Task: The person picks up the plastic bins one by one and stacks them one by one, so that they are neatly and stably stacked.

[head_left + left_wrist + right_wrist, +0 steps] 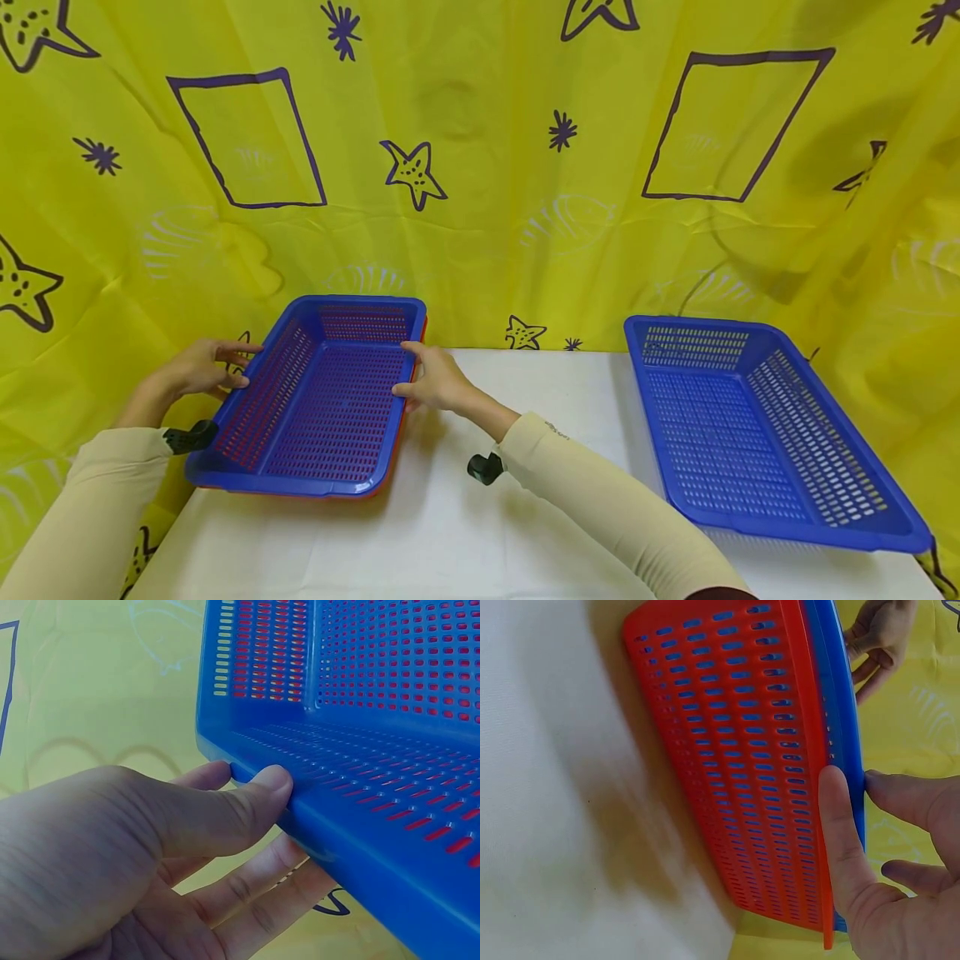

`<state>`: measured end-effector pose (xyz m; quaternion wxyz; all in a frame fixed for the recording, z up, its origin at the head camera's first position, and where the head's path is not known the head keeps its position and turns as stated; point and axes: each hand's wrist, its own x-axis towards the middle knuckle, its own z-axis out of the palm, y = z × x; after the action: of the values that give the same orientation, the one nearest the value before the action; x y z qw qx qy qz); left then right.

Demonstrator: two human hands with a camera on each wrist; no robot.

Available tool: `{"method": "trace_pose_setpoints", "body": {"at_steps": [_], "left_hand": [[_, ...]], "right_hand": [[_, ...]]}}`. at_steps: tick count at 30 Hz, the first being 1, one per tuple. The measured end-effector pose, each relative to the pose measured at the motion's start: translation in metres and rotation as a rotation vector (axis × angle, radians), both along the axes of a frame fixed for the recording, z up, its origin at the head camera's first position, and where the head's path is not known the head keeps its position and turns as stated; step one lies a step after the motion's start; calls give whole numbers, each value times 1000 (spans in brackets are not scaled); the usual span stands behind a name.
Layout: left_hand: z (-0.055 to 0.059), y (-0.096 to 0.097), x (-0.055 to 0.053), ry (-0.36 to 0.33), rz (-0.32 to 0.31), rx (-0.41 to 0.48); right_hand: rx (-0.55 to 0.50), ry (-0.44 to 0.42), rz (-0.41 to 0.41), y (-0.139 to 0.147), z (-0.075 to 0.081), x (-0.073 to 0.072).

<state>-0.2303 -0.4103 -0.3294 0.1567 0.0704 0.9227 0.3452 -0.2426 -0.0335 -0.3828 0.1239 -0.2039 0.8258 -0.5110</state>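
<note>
Pinching one slotted blue plastic basket [288, 483] nested in one red basket [731, 742], left hand [191, 368] and right hand [441, 381] curl partway. A second, rectangular blue basket [787, 533] stands apart.

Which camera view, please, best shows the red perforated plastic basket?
The right wrist view: the red perforated plastic basket shows its outer wall and rim, the blue rectangular plastic basket nested inside. The head view shows thin red edges and red through blue slots; the left wrist view, only red through slots.
</note>
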Motion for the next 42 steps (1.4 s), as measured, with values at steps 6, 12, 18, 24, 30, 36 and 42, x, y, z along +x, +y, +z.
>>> {"method": "trace_pose_setpoints", "body": {"at_steps": [6, 12, 18, 24, 30, 36, 42], "left_hand": [[1, 0, 0, 7, -6, -22], [0, 1, 0, 7, 0, -15], [0, 2, 0, 12, 4, -13], [0, 3, 2, 22, -1, -27], [-1, 1, 3, 11, -4, -13], [-5, 0, 6, 10, 19, 10], [-9, -1, 9, 59, 5, -29]], "right_hand": [[1, -7, 8, 0, 0, 0], [104, 104, -3, 0, 2, -1], [132, 127, 8, 0, 4, 0], [149, 148, 20, 1, 7, 3], [222, 230, 38, 2, 6, 5], [270, 278, 30, 4, 3, 6], [319, 276, 9, 9, 3, 11]]}}
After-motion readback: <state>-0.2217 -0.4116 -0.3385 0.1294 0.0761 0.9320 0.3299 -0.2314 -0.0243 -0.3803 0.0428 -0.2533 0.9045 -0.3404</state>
